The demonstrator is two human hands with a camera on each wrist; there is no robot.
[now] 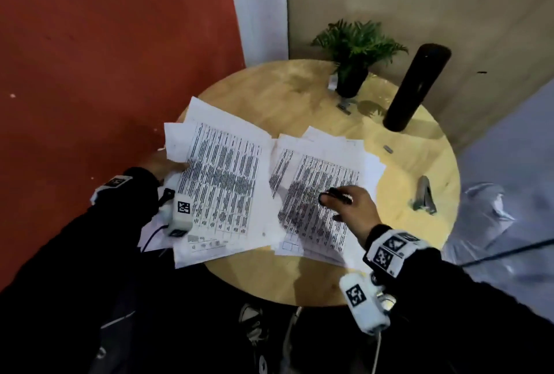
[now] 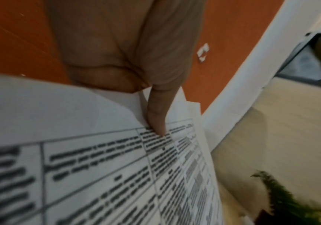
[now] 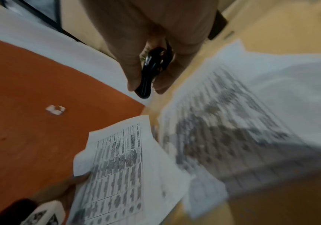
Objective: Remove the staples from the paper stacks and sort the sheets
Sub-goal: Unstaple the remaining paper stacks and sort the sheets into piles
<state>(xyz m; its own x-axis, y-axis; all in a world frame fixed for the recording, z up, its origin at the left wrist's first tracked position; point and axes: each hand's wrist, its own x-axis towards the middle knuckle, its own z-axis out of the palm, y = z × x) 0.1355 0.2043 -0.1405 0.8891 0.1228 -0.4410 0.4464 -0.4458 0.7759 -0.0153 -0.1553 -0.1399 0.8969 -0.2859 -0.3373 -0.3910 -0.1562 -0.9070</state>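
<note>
Round wooden table (image 1: 299, 277). Two spreads of printed sheets on it: left pile (image 1: 221, 182), overhanging the table's left edge, and right pile (image 1: 320, 194), just beside it, edges touching or overlapping near the middle.

Left hand (image 1: 168, 165) grips the left pile at its outer edge. The left wrist view shows the thumb (image 2: 156, 117) pressed on the printed top sheet, with the fingers underneath out of sight. Right hand (image 1: 350, 209) hovers over the right pile, fingers curled round a small black tool (image 3: 148, 76), probably the staple remover; its working end cannot be made out.

Judgement on the step: the left hand seems to be lifting or steadying a stack so the tool can reach a staple. To do it well, keep the stapled corner flat and pinned by the thumb close to the staple, slide the tool under the staple's crown, and lever gently so the paper does not tear. Keep freed sheets square on their own pile.

Hard to make out: no staple is visible in any view. The right wrist view is badly blurred over the right pile. Print is unreadable, so the sorting rule is unknown. A grey metal tool (image 1: 424, 195) lies near the table's right edge, possibly a stapler. Small grey bit (image 1: 387, 148) beyond the papers, perhaps staples. Potted plant (image 1: 356, 53) and black cylinder (image 1: 416, 86) stand at the back.
</note>
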